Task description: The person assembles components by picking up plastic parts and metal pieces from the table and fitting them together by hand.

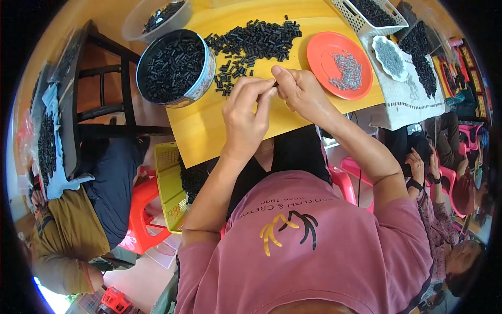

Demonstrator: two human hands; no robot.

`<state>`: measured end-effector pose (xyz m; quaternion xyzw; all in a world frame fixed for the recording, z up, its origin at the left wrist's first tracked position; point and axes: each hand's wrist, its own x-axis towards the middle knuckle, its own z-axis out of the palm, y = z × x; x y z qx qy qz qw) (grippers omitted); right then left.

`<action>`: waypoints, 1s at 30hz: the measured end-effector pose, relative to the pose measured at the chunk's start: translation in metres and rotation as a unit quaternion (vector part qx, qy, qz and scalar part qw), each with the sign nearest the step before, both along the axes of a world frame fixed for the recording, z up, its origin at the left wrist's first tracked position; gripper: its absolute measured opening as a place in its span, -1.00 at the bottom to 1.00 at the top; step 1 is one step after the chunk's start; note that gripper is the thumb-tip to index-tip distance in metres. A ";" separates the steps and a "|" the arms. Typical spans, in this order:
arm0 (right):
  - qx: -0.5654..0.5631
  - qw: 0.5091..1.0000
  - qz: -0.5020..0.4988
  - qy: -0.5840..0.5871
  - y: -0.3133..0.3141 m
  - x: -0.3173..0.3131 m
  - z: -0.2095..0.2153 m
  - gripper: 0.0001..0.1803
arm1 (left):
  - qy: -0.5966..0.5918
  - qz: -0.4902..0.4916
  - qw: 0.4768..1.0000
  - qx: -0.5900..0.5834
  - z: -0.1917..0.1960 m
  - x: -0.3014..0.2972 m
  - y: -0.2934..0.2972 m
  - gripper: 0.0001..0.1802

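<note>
Both hands point(272, 97) pinch small black piece point(275, 83) over yellow board point(209, 131), by tin point(201, 86).

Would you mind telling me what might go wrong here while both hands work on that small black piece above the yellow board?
1. The small black piece is pinched only at the fingertips of the left hand and right hand; it could slip and drop.
2. The round tin of black pieces overhangs the yellow board's edge; a nudge might tip it.
3. The loose pile could scatter toward the orange plate.
</note>
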<state>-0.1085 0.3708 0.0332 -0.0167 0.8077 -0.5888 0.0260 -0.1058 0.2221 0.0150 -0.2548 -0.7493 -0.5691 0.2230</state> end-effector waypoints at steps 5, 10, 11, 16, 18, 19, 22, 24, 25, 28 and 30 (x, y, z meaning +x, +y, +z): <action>-0.025 0.999 0.028 -0.026 0.013 -0.001 0.005 -0.39 | -0.221 -0.101 0.954 0.172 -0.002 0.001 -0.002 -0.83; -0.208 0.975 0.048 -0.061 0.022 0.010 0.000 -0.36 | -0.179 -0.099 0.962 0.180 0.009 0.005 -0.002 -0.82; -0.267 0.958 0.063 -0.081 0.019 0.015 -0.001 -0.39 | -0.166 -0.101 0.964 0.181 0.010 0.006 -0.001 -0.81; -0.401 0.897 0.147 -0.115 0.019 0.023 -0.006 -0.49 | -0.125 -0.121 0.973 0.151 0.010 0.006 0.002 -0.79; -0.433 0.879 0.152 -0.131 0.020 0.025 -0.006 -0.52 | -0.139 -0.134 0.967 0.164 0.012 0.009 0.002 -0.77; -0.462 0.860 0.157 -0.147 0.020 0.025 -0.006 -0.54 | -0.132 -0.134 0.970 0.152 0.014 0.010 0.001 -0.77; -0.516 0.825 0.156 -0.170 0.019 0.027 -0.004 -0.58 | -0.110 -0.125 0.981 0.101 0.023 0.015 0.000 -0.76; -0.557 0.789 0.151 -0.208 0.019 0.032 -0.005 -0.61 | -0.039 -0.111 0.993 0.030 0.025 0.015 -0.002 -0.76; -0.575 0.767 0.159 -0.234 0.020 0.035 -0.009 -0.64 | -0.044 -0.113 0.992 0.028 0.026 0.017 -0.003 -0.76; -0.608 0.719 0.209 -0.262 0.010 0.039 -0.011 -0.70 | -0.069 -0.110 0.990 0.049 0.022 0.029 -0.010 -0.77; -0.617 0.712 0.215 -0.255 0.005 0.043 -0.013 -0.76 | -0.100 -0.119 0.984 0.091 0.015 0.037 -0.012 -0.77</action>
